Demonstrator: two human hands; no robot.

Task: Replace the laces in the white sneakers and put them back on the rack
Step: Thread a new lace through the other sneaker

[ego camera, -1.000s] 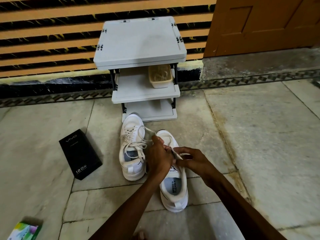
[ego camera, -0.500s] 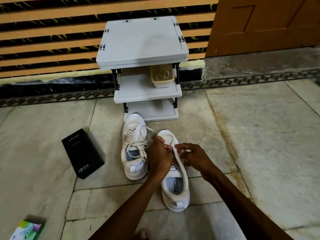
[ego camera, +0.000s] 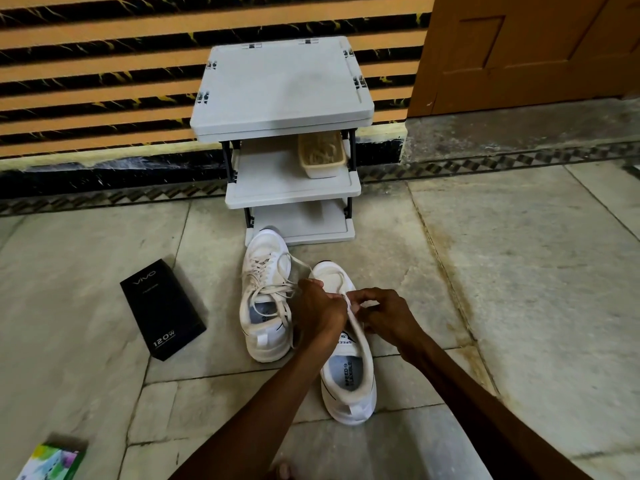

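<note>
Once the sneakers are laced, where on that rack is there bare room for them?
The rack's top shelf is bare all over. The middle shelf is free on its left; the beige basket fills its right corner. The bottom shelf looks bare, though partly hidden. The floor before the rack is crowded with both sneakers and both hands.

L hand (ego camera: pixel 318 308) & R hand (ego camera: pixel 384 315) close together, fingers pinched, both forearms reaching fwd, wrists bent down
</note>
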